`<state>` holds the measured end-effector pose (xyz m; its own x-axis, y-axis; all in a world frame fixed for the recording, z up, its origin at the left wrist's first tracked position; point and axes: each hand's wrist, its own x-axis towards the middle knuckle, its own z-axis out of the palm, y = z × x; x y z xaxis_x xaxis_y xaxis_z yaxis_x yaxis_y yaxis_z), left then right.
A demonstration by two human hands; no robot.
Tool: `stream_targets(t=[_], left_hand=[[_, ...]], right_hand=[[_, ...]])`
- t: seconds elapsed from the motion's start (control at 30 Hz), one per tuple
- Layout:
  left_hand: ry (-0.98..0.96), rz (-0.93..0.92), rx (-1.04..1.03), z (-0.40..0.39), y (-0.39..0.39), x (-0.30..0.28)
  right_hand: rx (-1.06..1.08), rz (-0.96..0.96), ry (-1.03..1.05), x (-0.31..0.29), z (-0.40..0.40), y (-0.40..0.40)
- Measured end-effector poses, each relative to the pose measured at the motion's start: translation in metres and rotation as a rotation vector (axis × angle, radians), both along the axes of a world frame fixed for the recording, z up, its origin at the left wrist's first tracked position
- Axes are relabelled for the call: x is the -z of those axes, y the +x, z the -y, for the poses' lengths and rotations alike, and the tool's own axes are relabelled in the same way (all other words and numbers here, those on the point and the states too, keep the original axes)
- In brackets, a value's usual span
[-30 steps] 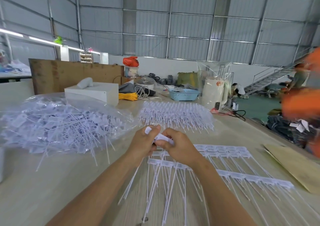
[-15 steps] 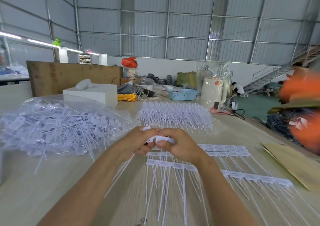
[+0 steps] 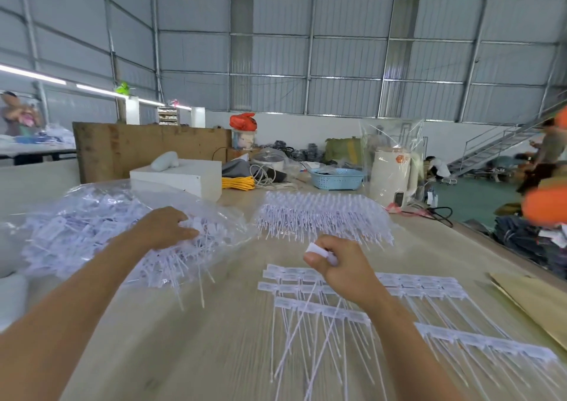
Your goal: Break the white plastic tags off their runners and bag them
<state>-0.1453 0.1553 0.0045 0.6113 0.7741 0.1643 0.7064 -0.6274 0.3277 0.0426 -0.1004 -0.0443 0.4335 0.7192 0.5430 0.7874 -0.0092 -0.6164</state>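
A clear plastic bag (image 3: 76,235) full of loose white tags lies on the table at the left. My left hand (image 3: 164,227) is at the bag's mouth, fingers curled, with white tags showing between the fingers and thumb. My right hand (image 3: 340,267) grips a white strip of tags (image 3: 319,251) above the table; its thin tails hang down and left. Under and right of that hand lie flat runners of tags (image 3: 429,285) in rows. A thick stack of more runners (image 3: 322,216) sits further back in the middle.
Behind the bag stands a white box (image 3: 184,176), then a blue basket (image 3: 336,179) and a white jug (image 3: 391,175). Brown cardboard (image 3: 540,302) lies at the table's right edge. A blurred person in orange (image 3: 544,207) is at the far right.
My hands have come apart. The left hand moved left and away to the bag's mouth with the tags it broke off. The right hand stayed over the runners, still gripping its strip.
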Motion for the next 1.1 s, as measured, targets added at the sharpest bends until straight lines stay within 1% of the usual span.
stream_targets(t=[0.07,0.13,0.17,0.23,0.27,0.33,0.4,0.47,0.5,0.53,0.57,0.63,0.67,0.7,0.73,0.77,0.8,0.87,0.9,0.97,1.0,1.1], left_hand=[[0.181,-0.138,0.025,-0.018,0.007,0.004],[0.322,-0.166,0.037,-0.029,0.014,0.01],[0.353,-0.187,0.019,-0.032,0.016,0.014],[0.349,-0.237,-0.033,-0.042,0.018,0.024],[0.3,-0.263,-0.05,-0.041,0.017,0.027],[0.205,-0.254,-0.036,-0.035,0.016,0.029],[0.16,-0.28,-0.055,-0.022,0.017,0.022],[0.175,-0.389,-0.091,-0.001,0.019,0.008],[0.21,-0.429,-0.076,0.014,0.021,-0.001],[0.252,-0.405,-0.049,0.03,0.024,-0.008],[0.3,-0.316,-0.022,0.046,0.03,-0.014],[0.352,-0.045,0.053,0.084,0.042,-0.018],[0.312,0.116,0.114,0.102,0.05,-0.016],[0.215,0.273,0.191,0.118,0.059,-0.012],[0.087,0.387,0.26,0.131,0.068,-0.005],[-0.046,0.434,0.301,0.142,0.076,0.003],[-0.175,0.437,0.32,0.149,0.084,0.013],[-0.396,0.471,0.32,0.151,0.098,0.038],[-0.454,0.523,0.29,0.148,0.103,0.051],[-0.485,0.627,0.203,0.14,0.108,0.068],[-0.514,0.661,0.2,0.137,0.108,0.074],[-0.675,0.831,0.316,0.138,0.106,0.083]], right_hand=[[0.01,-0.004,0.02,0.002,0.003,0.002],[0.005,-0.022,0.037,0.003,0.004,0.003],[0.002,-0.026,0.035,0.003,0.003,0.003],[-0.006,-0.026,0.007,0.005,0.002,0.002],[-0.01,-0.025,-0.007,0.005,0.001,0.002],[-0.017,-0.017,-0.013,0.005,0.0,0.0],[-0.028,-0.019,-0.001,0.003,0.0,-0.003],[-0.036,-0.035,0.006,0.003,-0.001,-0.006],[-0.037,-0.048,0.009,0.003,-0.002,-0.007],[-0.034,-0.067,0.009,0.003,-0.002,-0.007],[-0.03,-0.09,0.005,0.004,-0.003,-0.008],[-0.028,-0.155,-0.002,0.005,-0.003,-0.009],[-0.038,-0.193,-0.002,0.005,-0.003,-0.01],[-0.054,-0.227,-0.002,0.005,-0.003,-0.01],[-0.068,-0.247,-0.007,0.006,-0.003,-0.01],[-0.072,-0.241,-0.02,0.006,-0.002,-0.009],[-0.068,-0.21,-0.039,0.008,-0.002,-0.007],[-0.066,-0.16,-0.06,0.011,-0.001,-0.004],[-0.067,-0.158,-0.058,0.013,-0.001,-0.003],[-0.066,-0.17,-0.05,0.016,-0.001,-0.001],[-0.066,-0.175,-0.054,0.016,-0.002,-0.001],[-0.057,-0.196,-0.063,0.017,-0.006,-0.003]])
